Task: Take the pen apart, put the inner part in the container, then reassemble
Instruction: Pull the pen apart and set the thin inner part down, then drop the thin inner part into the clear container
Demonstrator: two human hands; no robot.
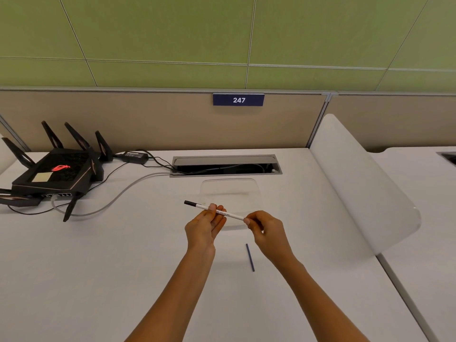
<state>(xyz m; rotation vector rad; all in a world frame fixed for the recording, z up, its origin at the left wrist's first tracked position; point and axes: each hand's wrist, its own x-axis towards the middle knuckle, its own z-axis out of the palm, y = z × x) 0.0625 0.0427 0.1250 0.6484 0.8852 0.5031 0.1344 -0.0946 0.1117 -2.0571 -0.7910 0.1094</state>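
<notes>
Bare hands (pixel 206 225), slim white pen (pixel 223 213)

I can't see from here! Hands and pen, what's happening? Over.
Both hands, left and right, grip white pen. Blue stick on desk. Clear container behind. Nothing blocking.

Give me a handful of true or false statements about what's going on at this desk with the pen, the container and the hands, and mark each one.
1. Both hands hold the white pen. True: left hand near the middle, right hand at one end.
2. The dark blue stick lies inside the clear container. False: it lies on the desk, nearer than the container.
3. The pen's black tip points toward the router. True.
4. The container holds several pens. False: nothing shows inside it.
</notes>
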